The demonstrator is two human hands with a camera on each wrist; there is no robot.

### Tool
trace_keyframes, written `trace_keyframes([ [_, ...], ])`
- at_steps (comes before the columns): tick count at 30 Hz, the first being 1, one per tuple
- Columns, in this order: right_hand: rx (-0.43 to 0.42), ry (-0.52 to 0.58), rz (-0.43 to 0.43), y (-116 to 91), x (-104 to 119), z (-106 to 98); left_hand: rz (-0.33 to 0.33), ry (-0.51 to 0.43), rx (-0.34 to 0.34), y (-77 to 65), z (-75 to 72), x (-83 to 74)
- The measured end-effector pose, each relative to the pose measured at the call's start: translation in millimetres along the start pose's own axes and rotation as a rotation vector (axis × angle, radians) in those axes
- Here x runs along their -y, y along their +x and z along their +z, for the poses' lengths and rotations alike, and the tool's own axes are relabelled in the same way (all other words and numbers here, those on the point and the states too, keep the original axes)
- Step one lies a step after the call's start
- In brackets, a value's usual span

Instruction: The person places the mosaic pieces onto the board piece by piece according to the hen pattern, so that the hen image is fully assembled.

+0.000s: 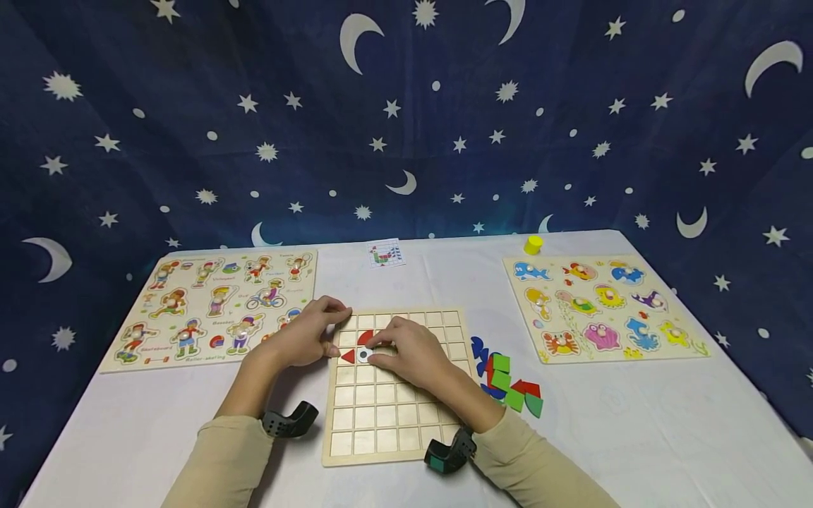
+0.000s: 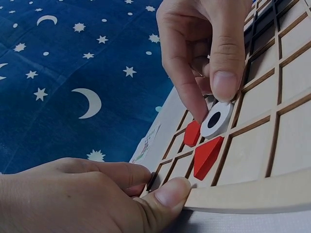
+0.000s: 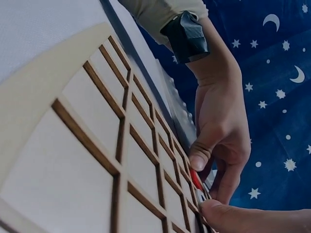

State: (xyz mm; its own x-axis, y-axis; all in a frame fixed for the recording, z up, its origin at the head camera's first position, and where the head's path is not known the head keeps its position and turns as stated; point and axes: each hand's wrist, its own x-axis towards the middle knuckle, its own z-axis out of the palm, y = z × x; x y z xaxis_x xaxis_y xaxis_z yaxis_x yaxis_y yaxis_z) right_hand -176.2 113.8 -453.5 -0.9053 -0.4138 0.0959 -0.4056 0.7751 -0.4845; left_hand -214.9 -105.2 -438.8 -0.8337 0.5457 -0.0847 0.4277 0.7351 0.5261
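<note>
A wooden grid board (image 1: 365, 441) lies in the middle of the table. My left hand (image 1: 308, 331) grips its upper left edge, with the thumb on the rim in the left wrist view. Between thumb and forefinger, my right hand (image 1: 409, 353) pinches a white round piece with a black dot (image 2: 217, 121), at a square of the grid. Just left of that piece sits a red triangle (image 1: 348, 356). Above it is a red quarter-circle piece (image 1: 365, 338), partly hidden by the fingers in the left wrist view.
Loose blue, red and green pieces (image 1: 500, 379) lie right of the board. A sports peg puzzle (image 1: 209, 310) is at left, a sea-animal peg puzzle (image 1: 597, 303) at right. Behind the board lie a small pattern card (image 1: 386, 252) and a yellow cylinder (image 1: 533, 245).
</note>
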Motion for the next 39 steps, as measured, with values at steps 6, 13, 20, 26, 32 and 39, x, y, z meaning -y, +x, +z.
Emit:
trace_keyframes([
  [6,0.102,0.054,-0.012,3,-8,-17,-0.001,0.001,-0.005,0.6,0.6,0.2],
  [13,0.294,0.124,0.035,0,-43,-66,0.000,-0.014,-0.003,2.9,2.0,0.4],
  [20,0.301,0.030,0.179,-10,-79,-98,0.040,0.016,0.055,0.5,-2.7,2.1],
  [26,0.363,-0.021,0.251,-13,-92,-98,0.013,-0.029,0.144,-3.9,-6.0,0.2],
  [32,0.374,-0.035,0.269,-14,-91,-96,0.039,-0.001,0.109,-4.6,-4.7,-4.5],
  [39,0.303,-0.076,0.230,-14,-88,-93,0.043,0.064,0.033,-2.9,-1.9,-8.2],
])
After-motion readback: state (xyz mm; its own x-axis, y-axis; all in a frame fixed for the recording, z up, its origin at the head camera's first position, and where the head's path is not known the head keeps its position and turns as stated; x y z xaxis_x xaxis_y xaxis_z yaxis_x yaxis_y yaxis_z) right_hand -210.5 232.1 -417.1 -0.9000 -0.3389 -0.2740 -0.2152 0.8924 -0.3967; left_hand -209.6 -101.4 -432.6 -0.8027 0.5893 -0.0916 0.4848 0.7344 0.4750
